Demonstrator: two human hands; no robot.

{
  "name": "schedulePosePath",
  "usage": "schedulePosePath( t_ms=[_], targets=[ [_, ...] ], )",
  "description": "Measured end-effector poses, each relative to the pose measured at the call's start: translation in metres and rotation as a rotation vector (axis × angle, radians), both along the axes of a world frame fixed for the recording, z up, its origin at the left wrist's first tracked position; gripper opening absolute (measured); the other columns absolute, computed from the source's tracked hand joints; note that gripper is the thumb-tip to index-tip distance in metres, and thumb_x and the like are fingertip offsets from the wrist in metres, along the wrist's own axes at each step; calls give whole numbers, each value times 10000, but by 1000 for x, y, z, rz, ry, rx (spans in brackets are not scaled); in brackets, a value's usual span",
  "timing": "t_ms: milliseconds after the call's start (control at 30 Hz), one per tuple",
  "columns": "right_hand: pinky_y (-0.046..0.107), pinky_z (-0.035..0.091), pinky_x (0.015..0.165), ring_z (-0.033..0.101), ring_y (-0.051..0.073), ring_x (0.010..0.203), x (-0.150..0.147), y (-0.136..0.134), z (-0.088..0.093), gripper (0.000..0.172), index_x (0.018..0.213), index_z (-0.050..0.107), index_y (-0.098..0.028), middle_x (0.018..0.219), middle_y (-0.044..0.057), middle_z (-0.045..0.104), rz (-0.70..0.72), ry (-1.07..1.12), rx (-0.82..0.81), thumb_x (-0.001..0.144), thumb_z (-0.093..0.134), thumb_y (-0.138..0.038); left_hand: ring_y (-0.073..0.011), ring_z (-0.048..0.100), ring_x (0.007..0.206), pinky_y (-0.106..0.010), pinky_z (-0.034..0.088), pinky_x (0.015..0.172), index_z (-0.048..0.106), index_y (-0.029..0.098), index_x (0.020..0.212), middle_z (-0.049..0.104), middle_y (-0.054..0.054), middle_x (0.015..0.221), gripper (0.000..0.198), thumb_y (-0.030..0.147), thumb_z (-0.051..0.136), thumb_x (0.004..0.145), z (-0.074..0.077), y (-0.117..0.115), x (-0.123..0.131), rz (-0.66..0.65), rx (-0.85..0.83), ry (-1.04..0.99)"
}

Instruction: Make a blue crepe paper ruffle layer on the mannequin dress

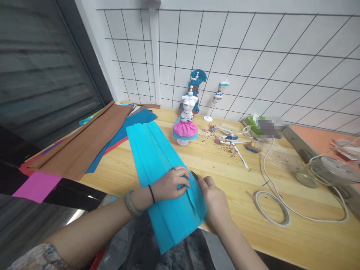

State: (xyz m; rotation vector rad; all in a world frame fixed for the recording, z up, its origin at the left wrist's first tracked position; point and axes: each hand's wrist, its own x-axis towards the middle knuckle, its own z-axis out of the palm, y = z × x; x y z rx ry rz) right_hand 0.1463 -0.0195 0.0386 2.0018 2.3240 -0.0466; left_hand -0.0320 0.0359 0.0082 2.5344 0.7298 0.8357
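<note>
I see my left hand [173,185] half open, resting on blue paper [150,148]; right hand [215,198], alongside, grips a dark blade [194,175].

a white gridded wall [213,32] stands behind a wooden table [239,191], dark slatted panel [36,56] at left.

dark tool [194,175]: mostly hidden by right hand [215,198] | green packet [249,123]: partly pixelated

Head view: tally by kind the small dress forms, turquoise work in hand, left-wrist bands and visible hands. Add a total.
Dress forms: 3 (pink-skirted form, blue-ruffled form, slim-stemmed form)
Turquoise piece: 1 (folds or layers uncounted)
Wrist bands: 2 (green bangle, black band)
Hands: 2 (left hand, right hand)
Total: 8
</note>
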Motion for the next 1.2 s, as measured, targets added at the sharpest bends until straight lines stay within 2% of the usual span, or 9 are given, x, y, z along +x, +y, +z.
schedulePosePath(
  t_ms=[200, 667, 933, 1200],
  targets=[
    [247, 446, 558, 679, 165, 714, -4, 7, 4, 418, 1338, 479, -216, 1042, 70, 598, 11, -33, -13, 927, 435, -150, -221, 554, 1069, -364, 407, 934, 684, 192, 792, 639, -72, 985, 121, 123, 586, 779, 2, -1, -1, 10, 20, 10],
    [244, 434, 561, 681, 164, 702, -1, 6, -2, 427, 1344, 472, -244, 1003, 51, 601, 30, -26, -14, 924, 450, -168, -194, 544, 1018, -335, 405, 906, 698, 209, 803, 594, -48, 911, 136, 119, 603, 767, 1, -1, 0, 45, 23, 43],
    [261, 436, 547, 684, 177, 697, -4, 14, -1, 411, 1332, 485, -213, 1017, 63, 604, 37, -32, -10, 925, 444, -170, -201, 549, 986, -335, 406, 867, 710, 201, 793, 604, -58, 905, 128, 130, 606, 768, 0, -1, 1, 60, 30, 34],
    [246, 457, 611, 684, 175, 777, 12, 6, -4, 470, 1378, 448, -210, 1075, 75, 605, 3, 9, -23, 913, 452, -139, -189, 551, 969, -328, 400, 854, 697, 202, 810, 623, -48, 921, 142, 113, 594, 769, -4, 0, 0, 57, 17, 11]
  ],
)
